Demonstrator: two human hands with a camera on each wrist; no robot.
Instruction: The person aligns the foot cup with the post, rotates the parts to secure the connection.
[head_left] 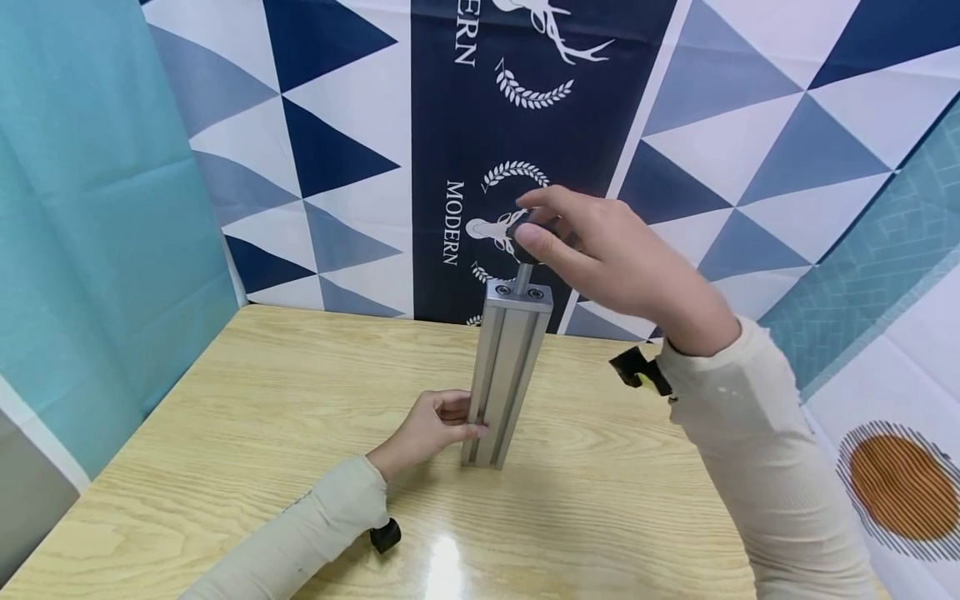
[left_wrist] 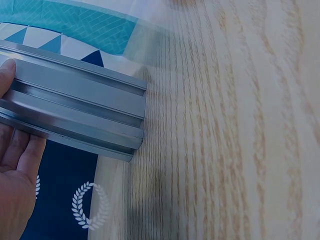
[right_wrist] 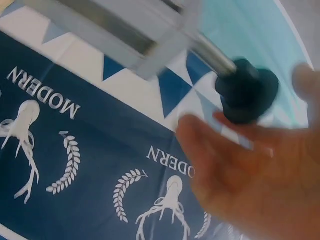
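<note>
A silver aluminium profile (head_left: 504, 375) with grooved sides stands upright on the wooden table, leaning slightly in the head view. My left hand (head_left: 426, 427) grips it low down, thumb on the near face and fingers around the far side; the left wrist view also shows its lower end (left_wrist: 100, 107) at the tabletop. From the end plate at the top, between two bolts, rises a metal rod (head_left: 523, 277) capped by a black knob (right_wrist: 247, 92). My right hand (head_left: 603, 246) is around the knob with fingers loosely bent. In the right wrist view, a gap separates thumb and knob.
The light wood tabletop (head_left: 600, 500) extends around the profile. Behind it hangs a cloth (head_left: 352, 167) with blue and white triangles and a dark printed band. A teal curtain (head_left: 90, 208) hangs at the left. Both wrists carry small black mounts.
</note>
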